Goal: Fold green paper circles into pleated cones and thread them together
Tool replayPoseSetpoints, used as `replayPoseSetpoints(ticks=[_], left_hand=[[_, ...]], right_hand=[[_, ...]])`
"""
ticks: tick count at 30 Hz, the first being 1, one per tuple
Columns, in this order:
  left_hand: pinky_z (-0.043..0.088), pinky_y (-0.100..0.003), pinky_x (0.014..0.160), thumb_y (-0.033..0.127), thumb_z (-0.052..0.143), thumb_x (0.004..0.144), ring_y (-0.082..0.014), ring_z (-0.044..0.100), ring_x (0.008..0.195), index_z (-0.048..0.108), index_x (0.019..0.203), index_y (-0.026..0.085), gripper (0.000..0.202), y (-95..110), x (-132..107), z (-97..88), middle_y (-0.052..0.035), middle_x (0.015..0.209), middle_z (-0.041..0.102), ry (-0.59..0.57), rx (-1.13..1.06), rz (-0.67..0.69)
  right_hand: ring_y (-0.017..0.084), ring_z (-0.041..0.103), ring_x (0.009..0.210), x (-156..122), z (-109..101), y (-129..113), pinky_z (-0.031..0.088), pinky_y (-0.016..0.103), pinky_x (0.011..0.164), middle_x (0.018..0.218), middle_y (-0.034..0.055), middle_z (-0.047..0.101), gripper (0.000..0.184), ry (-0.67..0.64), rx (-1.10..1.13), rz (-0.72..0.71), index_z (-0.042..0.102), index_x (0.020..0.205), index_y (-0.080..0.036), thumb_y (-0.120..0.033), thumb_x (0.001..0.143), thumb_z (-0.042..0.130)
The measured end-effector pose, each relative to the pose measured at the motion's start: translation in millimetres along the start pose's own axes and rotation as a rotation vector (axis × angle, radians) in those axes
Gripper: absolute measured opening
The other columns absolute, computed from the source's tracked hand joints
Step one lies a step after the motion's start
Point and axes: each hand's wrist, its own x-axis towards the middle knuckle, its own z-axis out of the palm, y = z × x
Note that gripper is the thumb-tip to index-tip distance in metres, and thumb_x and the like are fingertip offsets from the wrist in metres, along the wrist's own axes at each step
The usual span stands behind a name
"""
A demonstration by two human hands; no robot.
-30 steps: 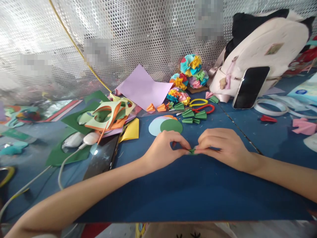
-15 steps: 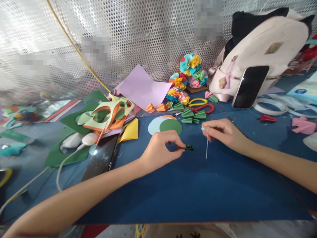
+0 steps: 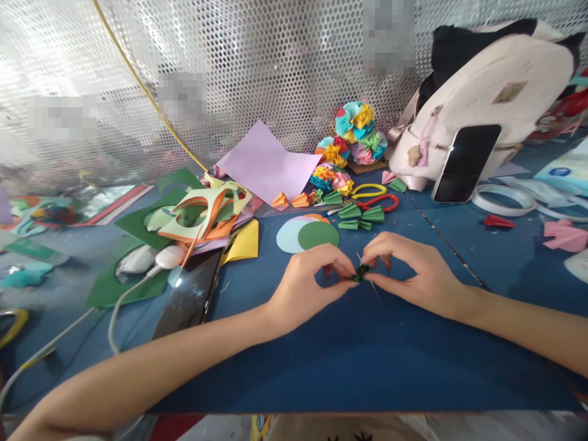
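Between the thumb and forefinger of my left hand point(image 3: 305, 285), a small pleated dark green paper piece point(image 3: 361, 272) is pinched. My right hand point(image 3: 416, 275) meets it from the other side, its fingertips closed at the piece's right edge. A thin, pale, needle-like stick point(image 3: 375, 292) slants past the right fingertips, one end poking out above and the other below. Whether it passes through the paper is hidden by the fingers. Behind the hands lie several folded green paper pieces point(image 3: 362, 214) and overlapping paper circles point(image 3: 318, 237), the green one on top.
Red-handled scissors point(image 3: 386, 203) lie behind the green pieces, near colourful paper balls point(image 3: 354, 122). A phone point(image 3: 467, 162) leans on a pale backpack point(image 3: 496, 79); a tape roll point(image 3: 503, 199) is beside it. Cut paper scraps point(image 3: 197, 211) and a white cable point(image 3: 113, 318) spread at left.
My right hand has moved left with the thin stick and now meets my left hand at the green paper piece. The stick has gone from upright to slanted.
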Motion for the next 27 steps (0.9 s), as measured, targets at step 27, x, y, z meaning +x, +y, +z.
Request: replayPoseSetpoints(ticks=[27], left_hand=[[0.053,-0.028,0.082,0.016,0.065,0.085,-0.0156,0.066,0.087,0.074,0.092,0.017,0.011,-4.6,3.6,-9.0,-0.0058,0.093,0.071,-0.085,-0.091,0.008]], right_hand=[[0.014,0.064,0.08,0.7,-4.5,8.5,0.053,0.027,0.068,0.094,0.0028,0.067,0.01,-0.026,0.134,-0.042,0.061,0.097,-0.024,-0.017,0.09,0.058]])
